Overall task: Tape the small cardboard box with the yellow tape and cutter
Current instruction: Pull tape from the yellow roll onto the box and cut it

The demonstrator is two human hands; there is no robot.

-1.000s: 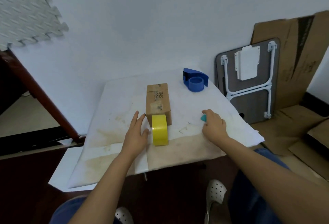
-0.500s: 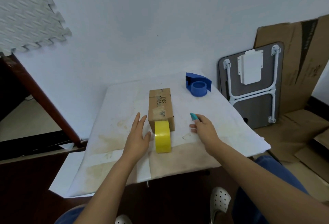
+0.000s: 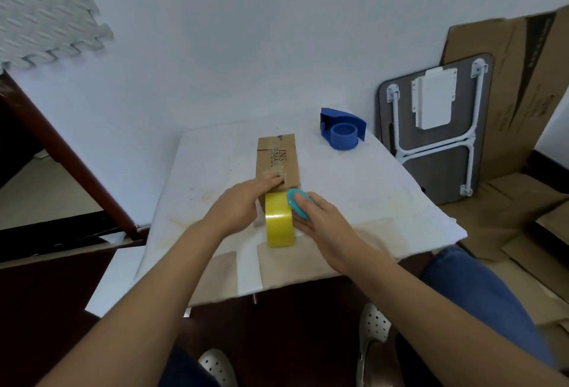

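Nearest, the right hand [image 3: 320, 220] has its grip closed on a small teal cutter [image 3: 297, 203], pressing it against the right face of the yellow tape roll [image 3: 278, 222]. The roll stands on edge on the white counter [image 3: 385, 202], between the two hands and touching the near end of the small cardboard box [image 3: 278, 160]. Just left of the roll, the left hand [image 3: 238, 206] reaches forward with its fingers [image 3: 272, 182] laid flat on the box's near top edge, its grip apart and clamped on nothing. Beyond the right hand, well apart, a blue tape dispenser [image 3: 343, 132] sits near the counter's far right corner.
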